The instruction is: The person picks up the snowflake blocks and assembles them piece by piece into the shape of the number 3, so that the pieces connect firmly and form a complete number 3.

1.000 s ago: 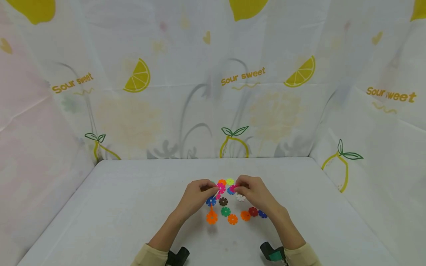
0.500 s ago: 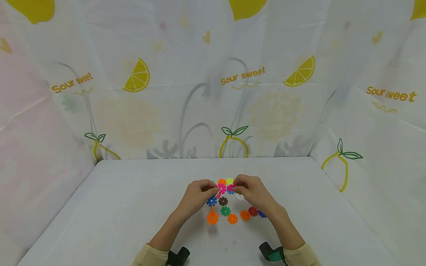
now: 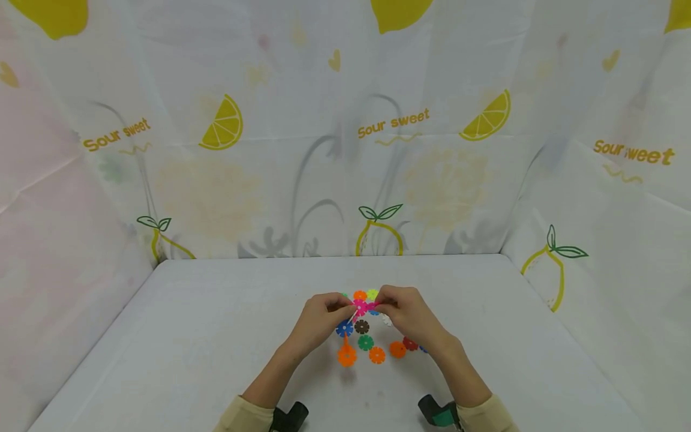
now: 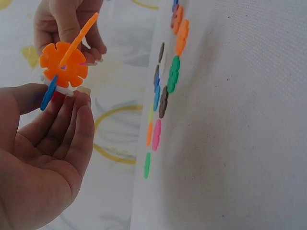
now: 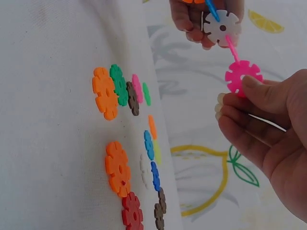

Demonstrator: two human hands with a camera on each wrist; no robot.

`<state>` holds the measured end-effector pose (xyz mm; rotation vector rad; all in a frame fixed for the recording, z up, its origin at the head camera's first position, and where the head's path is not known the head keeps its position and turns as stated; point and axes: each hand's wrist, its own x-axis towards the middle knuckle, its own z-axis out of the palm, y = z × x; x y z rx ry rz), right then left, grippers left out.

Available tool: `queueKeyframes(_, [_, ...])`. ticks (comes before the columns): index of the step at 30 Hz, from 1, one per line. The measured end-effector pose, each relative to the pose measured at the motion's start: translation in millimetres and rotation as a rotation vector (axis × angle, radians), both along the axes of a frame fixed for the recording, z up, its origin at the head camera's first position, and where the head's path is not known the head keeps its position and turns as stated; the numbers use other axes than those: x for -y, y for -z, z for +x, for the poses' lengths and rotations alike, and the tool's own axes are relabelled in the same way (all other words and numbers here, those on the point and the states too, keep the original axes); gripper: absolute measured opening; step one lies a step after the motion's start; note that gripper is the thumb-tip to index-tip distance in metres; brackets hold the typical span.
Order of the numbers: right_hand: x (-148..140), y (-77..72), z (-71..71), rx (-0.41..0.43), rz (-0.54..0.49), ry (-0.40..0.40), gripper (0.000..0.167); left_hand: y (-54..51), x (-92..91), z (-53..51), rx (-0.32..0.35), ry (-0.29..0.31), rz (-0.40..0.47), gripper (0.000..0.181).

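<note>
My left hand point(image 3: 324, 318) pinches a chain of notched flower-shaped plastic discs, raised above the table. In it are a white disc point(image 5: 222, 28), a blue disc point(image 3: 344, 328), an orange disc point(image 4: 64, 62) and a second orange disc point(image 4: 79, 38) seen edge-on. A pink disc point(image 3: 360, 308) sits at the chain's upper end. Another pink disc point(image 5: 243, 76) is pinched between thumb and fingers of my right hand point(image 3: 407, 312). In the right wrist view the two pink discs meet at their edges; how deeply the notches engage cannot be told.
Loose discs lie on the white table point(image 3: 216, 348) below the hands: brown point(image 3: 361, 326), green point(image 3: 366, 342), orange point(image 3: 377, 355), red point(image 3: 410, 344) and several others. A lemon-printed cloth point(image 3: 302, 180) stands behind the table and along its sides.
My right hand has moved left, bringing its pink disc against the chain's pink disc. My left hand has hardly moved; the chain's lower end has shifted slightly right.
</note>
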<state>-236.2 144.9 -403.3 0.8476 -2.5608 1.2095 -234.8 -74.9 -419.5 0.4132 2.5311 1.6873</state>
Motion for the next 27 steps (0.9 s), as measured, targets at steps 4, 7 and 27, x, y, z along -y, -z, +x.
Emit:
queueKeyframes(4, [1.5, 1.5, 0.2, -0.040, 0.000, 0.004, 0.009, -0.2, -0.6, -0.6, 0.002, -0.004, 0.001, 0.021])
queueKeyframes(7, [3.1, 4.1, -0.3, -0.079, 0.004, 0.005, 0.010, 0.5, -1.0, -0.9, 0.004, -0.011, 0.000, 0.021])
queueKeyframes(27, [17.2, 8.8, 5.3, -0.134, -0.021, 0.083, 0.017, 3.3, 0.3, -3.3, 0.046, -0.016, 0.040, 0.024])
